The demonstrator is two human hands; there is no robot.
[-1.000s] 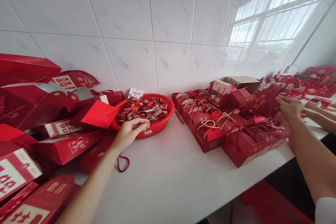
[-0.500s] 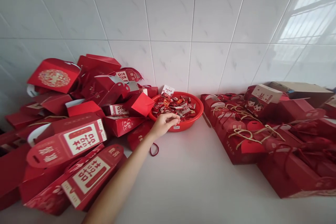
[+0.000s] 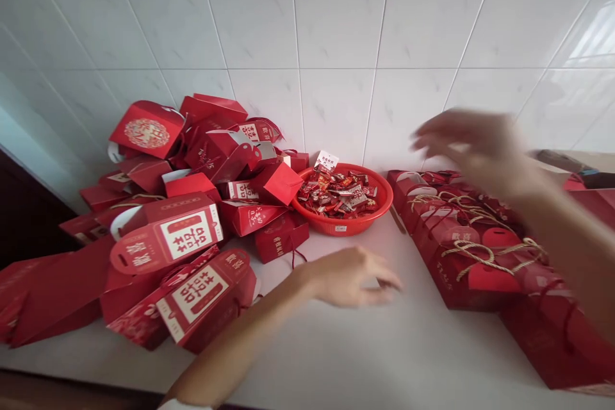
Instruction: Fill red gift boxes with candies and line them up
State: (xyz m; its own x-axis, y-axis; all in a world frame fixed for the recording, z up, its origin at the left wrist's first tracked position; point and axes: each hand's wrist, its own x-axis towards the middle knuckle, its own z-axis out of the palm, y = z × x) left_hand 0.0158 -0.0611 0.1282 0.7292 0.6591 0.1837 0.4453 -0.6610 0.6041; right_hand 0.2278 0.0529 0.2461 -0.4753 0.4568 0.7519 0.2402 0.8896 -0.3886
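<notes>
My left hand (image 3: 353, 277) hovers over the white tabletop (image 3: 365, 346), in front of the basket. Thumb and fingers are apart, and nothing shows between them. Raised above the row of gift boxes on the right is my right hand (image 3: 473, 141). Motion blurs its fingers, so I cannot make out whether they hold anything. An orange-red plastic basket (image 3: 342, 225) near the wall contains many small red-wrapped sweets (image 3: 331, 195). A white printed card (image 3: 327, 160) stands up at its back edge.
Red paper gift boxes (image 3: 185, 230) lie in a tumbled pile on the left. More red boxes (image 3: 480, 288), several with gold rope handles (image 3: 473, 246), stand in rows on the right. A tiled wall (image 3: 336, 102) closes off the back.
My left hand has drawn back from the basket's front rim toward me and to the right, and its fingers have parted. My right hand has come into view. The view has shifted left.
</notes>
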